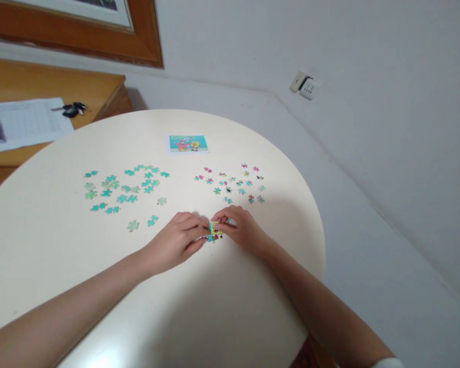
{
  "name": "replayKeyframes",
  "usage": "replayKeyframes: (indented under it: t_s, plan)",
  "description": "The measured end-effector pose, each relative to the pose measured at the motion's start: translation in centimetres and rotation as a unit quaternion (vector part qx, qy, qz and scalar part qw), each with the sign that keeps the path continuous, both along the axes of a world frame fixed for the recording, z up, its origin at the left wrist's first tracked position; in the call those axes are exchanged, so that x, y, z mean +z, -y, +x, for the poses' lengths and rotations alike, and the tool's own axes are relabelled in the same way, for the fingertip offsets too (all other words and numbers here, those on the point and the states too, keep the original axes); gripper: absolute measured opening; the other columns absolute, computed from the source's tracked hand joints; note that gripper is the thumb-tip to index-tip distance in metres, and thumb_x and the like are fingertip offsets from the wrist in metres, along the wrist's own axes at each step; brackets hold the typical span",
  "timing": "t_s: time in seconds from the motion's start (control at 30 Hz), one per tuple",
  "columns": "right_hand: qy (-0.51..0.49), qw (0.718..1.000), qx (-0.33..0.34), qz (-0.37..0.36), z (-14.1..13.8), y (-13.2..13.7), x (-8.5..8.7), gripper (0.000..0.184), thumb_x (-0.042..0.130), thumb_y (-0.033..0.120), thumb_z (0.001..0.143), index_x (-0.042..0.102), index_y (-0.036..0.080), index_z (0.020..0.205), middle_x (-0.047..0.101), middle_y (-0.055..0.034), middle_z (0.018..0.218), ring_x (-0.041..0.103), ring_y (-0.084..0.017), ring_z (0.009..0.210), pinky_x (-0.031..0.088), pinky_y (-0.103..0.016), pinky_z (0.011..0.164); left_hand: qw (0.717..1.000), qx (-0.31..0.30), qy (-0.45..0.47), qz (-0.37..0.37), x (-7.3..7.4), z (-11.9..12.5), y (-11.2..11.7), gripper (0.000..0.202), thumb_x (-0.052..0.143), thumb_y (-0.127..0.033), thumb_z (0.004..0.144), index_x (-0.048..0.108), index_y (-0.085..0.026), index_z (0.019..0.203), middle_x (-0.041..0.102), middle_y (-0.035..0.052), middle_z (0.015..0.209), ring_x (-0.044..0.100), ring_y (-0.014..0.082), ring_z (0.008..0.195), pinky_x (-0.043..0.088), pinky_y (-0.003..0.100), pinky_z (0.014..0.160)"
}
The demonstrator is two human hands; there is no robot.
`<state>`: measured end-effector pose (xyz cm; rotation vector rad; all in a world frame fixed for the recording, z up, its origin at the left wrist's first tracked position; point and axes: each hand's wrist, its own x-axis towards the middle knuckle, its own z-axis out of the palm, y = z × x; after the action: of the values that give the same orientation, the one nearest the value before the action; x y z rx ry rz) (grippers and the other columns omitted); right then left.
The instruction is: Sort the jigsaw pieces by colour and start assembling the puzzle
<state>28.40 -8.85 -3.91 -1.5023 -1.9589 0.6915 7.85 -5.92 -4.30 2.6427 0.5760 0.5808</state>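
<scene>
A small cluster of joined jigsaw puzzle pieces point(216, 233), yellow and teal with part of a cartoon face, lies on the table between my hands. My left hand point(181, 236) grips the cluster's left edge with thumb and fingers. From the right, my right hand point(242, 228) has its fingertips pinched on the cluster's upper right part; the piece under them is mostly hidden. Beyond my right hand lie loose multicoloured pieces point(229, 189), pink, yellow and teal. Loose pieces in plain teal and pale green point(132, 199) are spread beyond my left hand.
A picture card point(188, 144) with cartoon figures lies towards the far side of the round white table point(157, 317). At the left, a wooden cabinet point(92, 84) bears a paper sheet point(26, 122) and keys point(74, 109). A wall with a socket point(309, 88) stands behind.
</scene>
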Motion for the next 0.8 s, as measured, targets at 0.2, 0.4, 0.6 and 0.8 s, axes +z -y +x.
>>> replayKeyframes:
  t_s: [0.2, 0.4, 0.6, 0.8]
  plan:
    - [0.030, 0.999, 0.015, 0.015, 0.19, -0.07, -0.28, 0.010, 0.065, 0.014, 0.078, 0.069, 0.022, 0.083, 0.071, 0.0002, 0.080, 0.060, -0.014, 0.080, 0.037, -0.030, 0.083, 1.000, -0.001, 0.005, 0.000, 0.05, 0.01, -0.02, 0.022, 0.047, -0.023, 0.092, 0.067, -0.021, 0.100, 0.068, 0.0080, 0.104, 0.060, 0.0195, 0.099, 0.043, 0.035, 0.088]
    - [0.058, 0.998, 0.015, 0.020, 0.03, -0.14, -0.42, 0.010, 0.067, 0.013, 0.078, 0.068, 0.021, 0.084, 0.069, -0.0005, 0.080, 0.059, -0.015, 0.083, 0.035, -0.031, 0.083, 1.000, 0.001, 0.008, -0.001, 0.05, 0.00, -0.04, 0.022, 0.046, -0.025, 0.092, 0.067, -0.021, 0.099, 0.067, 0.0081, 0.103, 0.060, 0.0191, 0.098, 0.044, 0.035, 0.088]
    - [0.081, 0.996, 0.008, 0.035, -0.09, -0.05, -0.34, 0.010, 0.066, 0.014, 0.078, 0.067, 0.022, 0.084, 0.068, -0.0009, 0.081, 0.056, -0.018, 0.088, 0.033, -0.033, 0.085, 1.000, 0.002, 0.004, -0.004, 0.11, 0.01, 0.00, 0.023, 0.046, -0.025, 0.092, 0.067, -0.020, 0.099, 0.067, 0.0083, 0.104, 0.059, 0.0195, 0.099, 0.044, 0.036, 0.088]
    - [0.090, 0.995, -0.015, 0.047, 0.08, -0.07, -0.57, 0.021, 0.070, 0.017, 0.075, 0.066, 0.024, 0.095, 0.064, -0.0045, 0.100, 0.054, -0.021, 0.099, 0.034, -0.036, 0.089, 1.000, 0.006, -0.002, -0.006, 0.11, 0.01, 0.00, 0.022, 0.046, -0.024, 0.092, 0.066, -0.020, 0.099, 0.065, 0.0083, 0.104, 0.058, 0.0199, 0.100, 0.044, 0.036, 0.089]
